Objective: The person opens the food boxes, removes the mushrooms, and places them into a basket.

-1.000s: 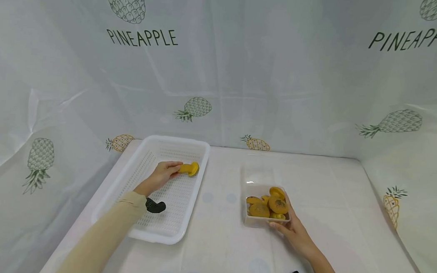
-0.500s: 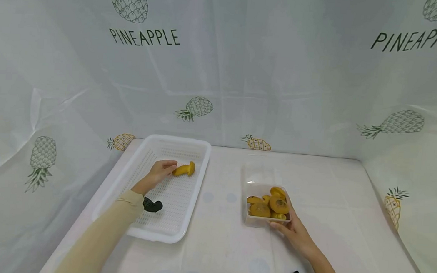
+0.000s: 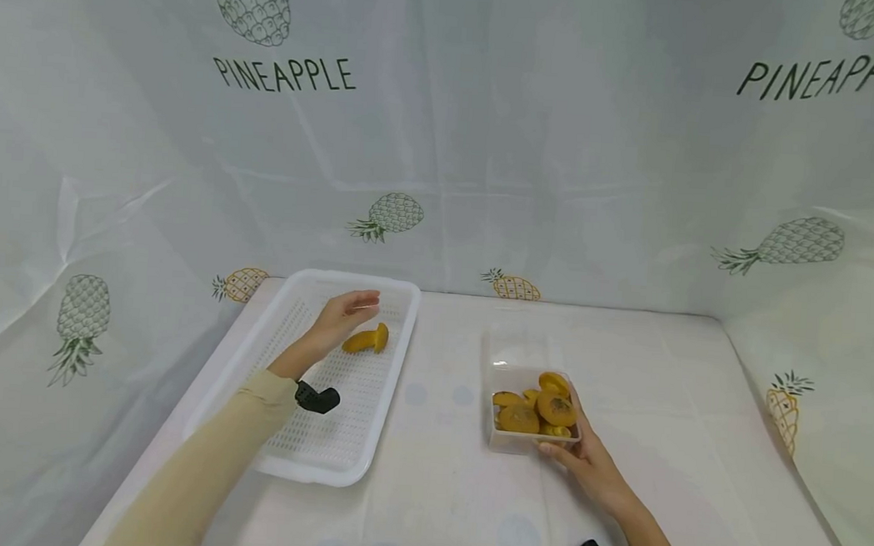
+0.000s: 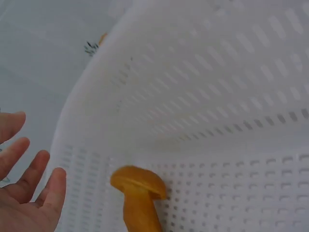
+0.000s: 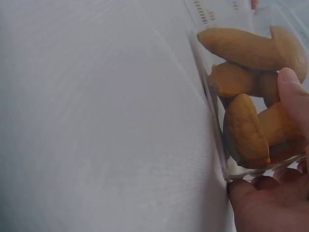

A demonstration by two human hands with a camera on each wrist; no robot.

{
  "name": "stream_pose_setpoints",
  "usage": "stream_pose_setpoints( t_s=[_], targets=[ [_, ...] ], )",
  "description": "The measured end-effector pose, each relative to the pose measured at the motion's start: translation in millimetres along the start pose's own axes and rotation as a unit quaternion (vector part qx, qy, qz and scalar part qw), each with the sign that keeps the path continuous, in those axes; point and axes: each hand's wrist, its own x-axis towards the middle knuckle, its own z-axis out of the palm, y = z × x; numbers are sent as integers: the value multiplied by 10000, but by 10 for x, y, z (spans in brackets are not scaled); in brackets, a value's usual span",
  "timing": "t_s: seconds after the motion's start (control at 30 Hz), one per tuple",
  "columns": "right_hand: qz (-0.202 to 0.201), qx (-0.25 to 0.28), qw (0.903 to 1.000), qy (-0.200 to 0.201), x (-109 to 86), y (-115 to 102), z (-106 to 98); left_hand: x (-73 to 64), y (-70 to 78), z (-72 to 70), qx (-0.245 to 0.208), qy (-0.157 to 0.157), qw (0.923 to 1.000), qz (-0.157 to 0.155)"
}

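Note:
One yellow-brown mushroom (image 3: 361, 340) lies on its side in the white perforated plastic basket (image 3: 345, 472). My left hand (image 3: 338, 321) hovers over the basket just above that mushroom, fingers relaxed and holding nothing. In the left wrist view, the mushroom's cap and stem (image 4: 139, 193) show beside the loosely spread fingers (image 4: 57, 191). On the right, a clear plastic box (image 3: 511, 444) holds several similar mushrooms (image 3: 555, 407). My right hand (image 3: 590, 466) grips the box at its near right corner, thumb at the front and fingers around the side, as the right wrist view also shows.
The box's clear lid (image 3: 518, 349) stands folded back behind it. White cloth with pale dots covers the table (image 3: 439, 490). A pineapple-print curtain (image 3: 564, 164) hangs around the back and sides. Each wrist carries a black camera mount.
My left hand has let go of the mushroom, leaving it in the basket, and has risen away toward the far side. The right hand stays on the box.

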Motion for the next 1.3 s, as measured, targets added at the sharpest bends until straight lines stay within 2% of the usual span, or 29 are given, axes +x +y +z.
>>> stream_pose_setpoints(
  t_s=[0.27,0.43,0.67,0.8,1.03,1.3],
  targets=[
    [13,-80,10000,-2,11,8,-3,42,395,221,-348,-267,9988,227],
    [73,-92,9999,28,6,7,-6,59,596,436,-493,-647,9954,513],
    [109,-193,9997,82,7,23,3,97,817,800,-585,-1206,9888,661],
    [58,-193,9997,99,14,34,10,111,875,1004,-492,-1445,9853,769],
    [6,-213,9997,92,22,21,4,159,917,1353,-602,-1966,9732,1029],
    [-18,-118,9999,70,9,31,-19,125,1003,1769,-185,-2508,9590,1309]
  ],
)
